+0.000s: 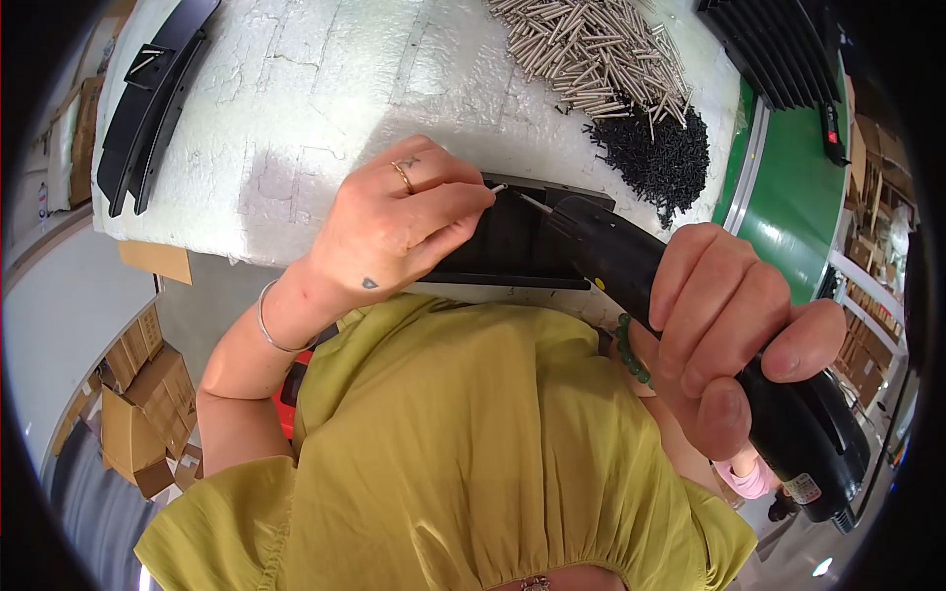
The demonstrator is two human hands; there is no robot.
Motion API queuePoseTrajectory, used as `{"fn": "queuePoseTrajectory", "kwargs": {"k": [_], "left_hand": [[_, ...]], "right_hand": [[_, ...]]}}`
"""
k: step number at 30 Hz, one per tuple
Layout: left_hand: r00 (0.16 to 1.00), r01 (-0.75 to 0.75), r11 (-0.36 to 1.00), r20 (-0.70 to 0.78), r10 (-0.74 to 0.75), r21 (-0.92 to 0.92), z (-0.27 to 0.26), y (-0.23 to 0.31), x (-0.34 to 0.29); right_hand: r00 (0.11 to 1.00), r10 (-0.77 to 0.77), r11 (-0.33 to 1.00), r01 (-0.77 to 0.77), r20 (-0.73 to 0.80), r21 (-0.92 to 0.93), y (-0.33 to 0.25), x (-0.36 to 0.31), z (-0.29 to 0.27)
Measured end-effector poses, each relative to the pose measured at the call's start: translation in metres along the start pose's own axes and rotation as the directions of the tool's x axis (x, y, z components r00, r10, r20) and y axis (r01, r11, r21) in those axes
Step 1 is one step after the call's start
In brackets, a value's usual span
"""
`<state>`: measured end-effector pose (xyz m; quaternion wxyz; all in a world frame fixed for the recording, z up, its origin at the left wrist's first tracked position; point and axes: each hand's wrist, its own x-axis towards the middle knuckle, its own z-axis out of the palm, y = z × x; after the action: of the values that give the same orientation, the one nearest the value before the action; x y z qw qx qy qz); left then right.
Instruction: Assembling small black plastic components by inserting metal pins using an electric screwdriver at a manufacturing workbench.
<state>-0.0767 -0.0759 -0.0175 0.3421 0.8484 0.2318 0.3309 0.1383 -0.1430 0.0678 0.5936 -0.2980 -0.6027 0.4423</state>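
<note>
My left hand (pixel 399 212) is closed in a pinch on a small silver metal pin (pixel 500 188), its end showing past the fingertips. My right hand (pixel 724 320) wraps round a black electric screwdriver (pixel 616 251). The screwdriver's bit (pixel 535 203) points left toward the pin, with a small gap between them. A tiny dark bit of something sits at its tip, too small to name surely. Below both hands lies a black panel with raised edges (pixel 512 281), partly hidden by my left hand and the screwdriver.
A heap of silver metal pins (pixel 601 54) lies at the far right of the foam-covered table (pixel 296 108), touching a pile of small black screws (pixel 655 158). Black curved parts (pixel 148 128) rest at the far left. Ribbed black parts (pixel 774 49) stand beside a green surface (pixel 788 202).
</note>
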Motion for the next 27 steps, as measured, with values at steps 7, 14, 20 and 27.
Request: {"fn": "queuePoseTrajectory", "kwargs": {"k": [7, 14, 20, 27], "left_hand": [[1.000, -0.020, 1.000, -0.002, 0.020, 0.001, 0.004, -0.003, 0.000], [1.000, -0.015, 1.000, 0.005, 0.015, -0.001, 0.004, -0.002, -0.001], [0.999, -0.030, 1.000, -0.026, 0.030, 0.011, 0.008, 0.000, -0.002], [0.999, -0.013, 1.000, -0.039, 0.014, 0.028, 0.017, 0.007, -0.006]], "right_hand": [[0.999, -0.020, 0.999, 0.019, 0.026, 0.036, 0.002, 0.002, -0.001], [1.000, -0.012, 1.000, 0.012, 0.024, -0.019, 0.006, 0.005, 0.002], [0.998, -0.003, 0.999, 0.006, 0.062, -0.038, 0.006, 0.011, 0.006], [0.985, -0.014, 0.999, 0.021, 0.171, -0.044, 0.010, 0.022, 0.015]]}}
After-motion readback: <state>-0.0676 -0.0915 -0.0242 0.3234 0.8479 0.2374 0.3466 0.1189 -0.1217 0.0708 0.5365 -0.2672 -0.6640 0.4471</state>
